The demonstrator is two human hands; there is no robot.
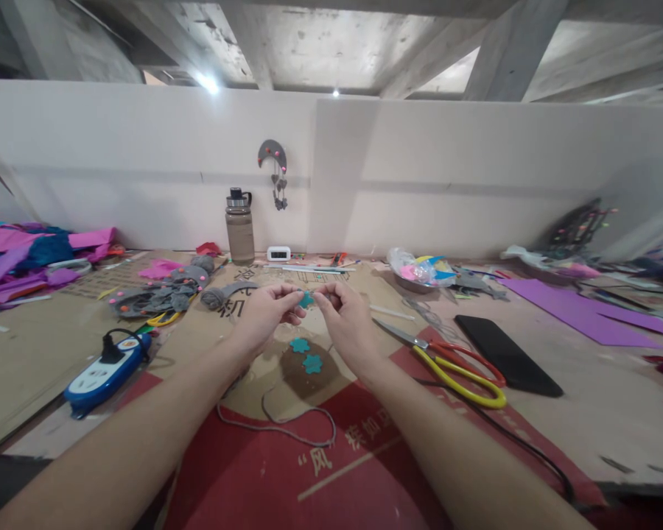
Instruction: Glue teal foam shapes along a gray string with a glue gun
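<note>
Both my hands are raised over the cardboard-covered table and meet at a small teal felt flower (306, 299). My left hand (268, 313) pinches the flower from the left, fingers closed. My right hand (347, 316) is closed in a pinch at its right edge. Below them lies a brown felt piece (292, 372) with two more teal flowers (306, 355) on it. A grey cord (279, 425) loops out from under that piece toward me.
Yellow-and-red scissors (453, 364) and a black phone (507, 354) lie to the right. A blue-and-white power strip (106, 370) sits left. Grey felt shapes (166, 294), a water bottle (239, 227), a bowl of scraps (420, 271), purple sheets (580, 313) and pink fabric (27, 254) ring the work area.
</note>
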